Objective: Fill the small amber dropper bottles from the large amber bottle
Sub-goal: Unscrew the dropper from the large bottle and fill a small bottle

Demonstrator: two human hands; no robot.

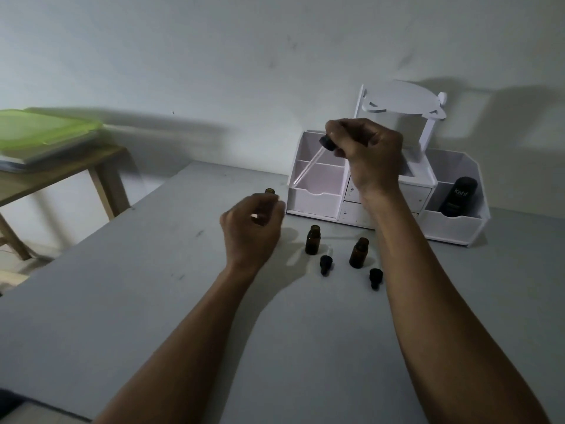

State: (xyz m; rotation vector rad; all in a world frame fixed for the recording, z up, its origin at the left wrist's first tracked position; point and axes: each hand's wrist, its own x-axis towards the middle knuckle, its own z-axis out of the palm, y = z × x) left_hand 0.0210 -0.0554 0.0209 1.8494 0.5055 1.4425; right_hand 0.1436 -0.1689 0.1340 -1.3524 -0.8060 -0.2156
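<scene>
Right hand (365, 148): grip pinches a black dropper cap with glass tube (327, 142).
Left hand (253, 231): grip curls round a small amber glass bottle (269, 191) (mostly hidden).
Grey counter (122, 270): two more open amber bottles (312, 240) (358, 252).

The table (153, 301) top is grey and matt, lightly scuffed. Every bottle (312, 240) is smooth amber glass with a faint gloss — each cap (326, 262) black, dull. The dropper (308, 166) tube is clear. The organizer (315, 197) is white, matt board; the side table (101, 179) bare wood; the lid (39, 130) translucent green plastic.
</scene>
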